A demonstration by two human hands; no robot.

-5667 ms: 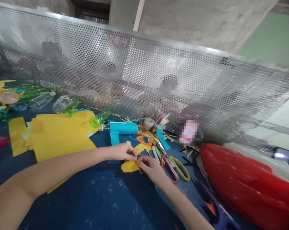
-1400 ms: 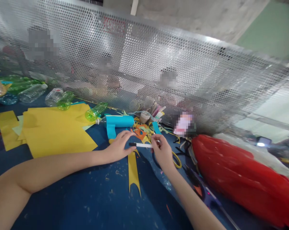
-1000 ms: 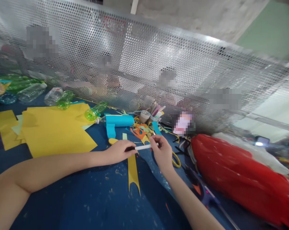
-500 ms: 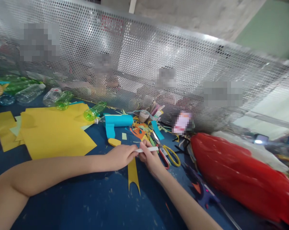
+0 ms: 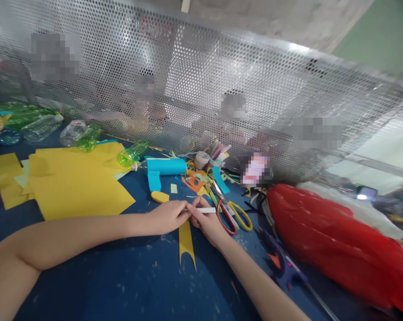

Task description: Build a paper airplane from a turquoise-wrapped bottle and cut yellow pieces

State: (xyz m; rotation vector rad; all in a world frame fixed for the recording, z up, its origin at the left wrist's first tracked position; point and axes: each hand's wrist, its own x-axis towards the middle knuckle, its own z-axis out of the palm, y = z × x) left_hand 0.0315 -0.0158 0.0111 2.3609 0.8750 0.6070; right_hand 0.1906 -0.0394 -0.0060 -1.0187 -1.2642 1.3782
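Observation:
My left hand (image 5: 168, 216) and my right hand (image 5: 204, 221) meet over the top of a narrow yellow paper strip (image 5: 187, 241) with a notched lower end, lying on the blue table (image 5: 128, 276). My right hand is closed round a white marker pen (image 5: 204, 210) whose tip points left toward my left fingertips. My left fingers are pinched together at the pen's tip and the strip's top end; what they hold is hidden.
Scissors with red and yellow handles (image 5: 233, 216) lie just right of my right hand. A large yellow sheet (image 5: 77, 187), a blue paper roll (image 5: 166, 166), green bottles (image 5: 132, 154), paper scraps, a red plastic bag (image 5: 338, 249) and a perforated metal screen (image 5: 201, 98) surround the spot. People sit behind the screen.
Earlier both hands held a folded yellow piece; it now lies as a long strip. My right hand took up the white pen and brought it down and left to meet my left hand.

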